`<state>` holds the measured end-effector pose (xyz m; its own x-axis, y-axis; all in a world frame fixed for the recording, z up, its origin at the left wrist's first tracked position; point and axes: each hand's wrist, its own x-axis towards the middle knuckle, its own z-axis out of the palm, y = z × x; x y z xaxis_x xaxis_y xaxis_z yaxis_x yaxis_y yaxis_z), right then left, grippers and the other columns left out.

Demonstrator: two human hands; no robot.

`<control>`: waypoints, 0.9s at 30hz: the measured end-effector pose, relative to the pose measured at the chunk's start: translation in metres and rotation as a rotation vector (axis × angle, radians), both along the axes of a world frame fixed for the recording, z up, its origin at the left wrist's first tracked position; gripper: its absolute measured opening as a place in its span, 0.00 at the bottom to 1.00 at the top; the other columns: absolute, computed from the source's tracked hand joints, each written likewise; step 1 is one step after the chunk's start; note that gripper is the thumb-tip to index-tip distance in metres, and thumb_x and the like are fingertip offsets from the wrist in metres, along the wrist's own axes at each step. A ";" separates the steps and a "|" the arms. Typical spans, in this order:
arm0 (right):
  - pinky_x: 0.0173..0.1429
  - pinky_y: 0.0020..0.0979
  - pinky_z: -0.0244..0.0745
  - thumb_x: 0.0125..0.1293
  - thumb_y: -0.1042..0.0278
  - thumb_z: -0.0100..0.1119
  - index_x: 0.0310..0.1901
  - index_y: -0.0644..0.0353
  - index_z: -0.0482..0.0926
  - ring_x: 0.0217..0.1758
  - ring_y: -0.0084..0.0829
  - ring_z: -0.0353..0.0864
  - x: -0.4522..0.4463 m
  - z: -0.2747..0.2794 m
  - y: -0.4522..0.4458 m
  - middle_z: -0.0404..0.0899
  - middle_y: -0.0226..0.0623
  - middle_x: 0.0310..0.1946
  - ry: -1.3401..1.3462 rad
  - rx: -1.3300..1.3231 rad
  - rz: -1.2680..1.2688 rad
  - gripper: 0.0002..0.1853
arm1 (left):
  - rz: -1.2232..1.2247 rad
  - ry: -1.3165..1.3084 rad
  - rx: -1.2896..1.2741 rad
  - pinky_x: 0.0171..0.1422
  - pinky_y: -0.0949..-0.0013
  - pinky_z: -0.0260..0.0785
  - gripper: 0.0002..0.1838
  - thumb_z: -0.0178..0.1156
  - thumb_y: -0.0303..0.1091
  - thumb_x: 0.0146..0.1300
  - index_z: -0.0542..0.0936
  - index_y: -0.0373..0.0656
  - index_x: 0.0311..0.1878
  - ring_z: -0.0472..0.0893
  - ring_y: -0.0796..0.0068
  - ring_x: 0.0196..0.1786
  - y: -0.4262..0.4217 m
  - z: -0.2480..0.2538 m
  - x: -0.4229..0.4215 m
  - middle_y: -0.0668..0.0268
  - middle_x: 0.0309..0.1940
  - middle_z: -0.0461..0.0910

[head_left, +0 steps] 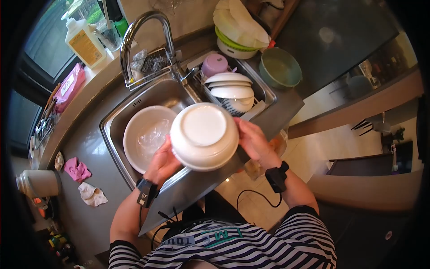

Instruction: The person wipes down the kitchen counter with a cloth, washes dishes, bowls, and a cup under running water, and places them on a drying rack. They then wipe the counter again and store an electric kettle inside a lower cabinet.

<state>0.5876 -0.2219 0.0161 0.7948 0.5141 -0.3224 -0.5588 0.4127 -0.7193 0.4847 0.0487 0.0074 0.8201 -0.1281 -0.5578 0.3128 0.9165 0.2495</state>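
Bowl (204,136), white and round, hangs between two hands, its underside turned up toward the camera so that the base shows and the hollow is hidden. The left hand (162,162) holds it from the near left, the right hand (253,140) from the right and a little farther off. Both are clamped on opposite sides of it, with part of the fingers out of sight behind the wall.

Being round, the bowl offers no long axis; the line that counts runs through the two hands, slanting from near left to far right. The sink (168,89) lies to the far left of that grip, and the pale basin (128,140) inside it is just beyond the left hand; whether they touch I cannot tell. On the far side stands the steel drainer (270,95), bearing stacked white dishes (230,92) and a purple cup (215,65). The left hand is nearer the basin, the right hand nearer the drainer. Well apart on the left, a pink cloth (77,169) and a whitish cloth (92,194) lie on the counter (83,136).
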 end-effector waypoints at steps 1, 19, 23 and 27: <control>0.59 0.30 0.70 0.69 0.60 0.55 0.58 0.67 0.70 0.54 0.26 0.75 0.005 0.002 0.000 0.76 0.38 0.52 -0.038 -0.070 -0.012 0.22 | -0.060 -0.036 -0.021 0.69 0.50 0.60 0.20 0.46 0.44 0.72 0.67 0.50 0.64 0.69 0.65 0.64 -0.007 0.000 0.008 0.66 0.62 0.70; 0.62 0.27 0.65 0.71 0.51 0.49 0.60 0.73 0.69 0.57 0.30 0.73 0.034 -0.052 -0.064 0.76 0.45 0.54 -0.493 -0.729 -0.321 0.29 | -0.634 -0.261 0.780 0.47 0.79 0.64 0.17 0.42 0.43 0.75 0.75 0.44 0.54 0.68 0.86 0.38 -0.069 -0.066 0.064 0.75 0.39 0.73; 0.61 0.27 0.66 0.72 0.52 0.47 0.59 0.72 0.71 0.55 0.28 0.74 0.033 -0.059 -0.061 0.79 0.46 0.50 -0.541 -0.753 -0.344 0.28 | -0.564 -0.252 0.721 0.46 0.78 0.67 0.15 0.47 0.42 0.73 0.75 0.43 0.52 0.70 0.84 0.38 -0.069 -0.063 0.059 0.74 0.36 0.73; 0.60 0.27 0.67 0.72 0.53 0.47 0.59 0.70 0.71 0.53 0.27 0.74 0.032 -0.061 -0.051 0.79 0.44 0.50 -0.557 -0.733 -0.309 0.26 | -0.554 -0.245 0.700 0.48 0.77 0.67 0.16 0.46 0.42 0.74 0.73 0.43 0.55 0.70 0.84 0.39 -0.058 -0.058 0.052 0.73 0.38 0.73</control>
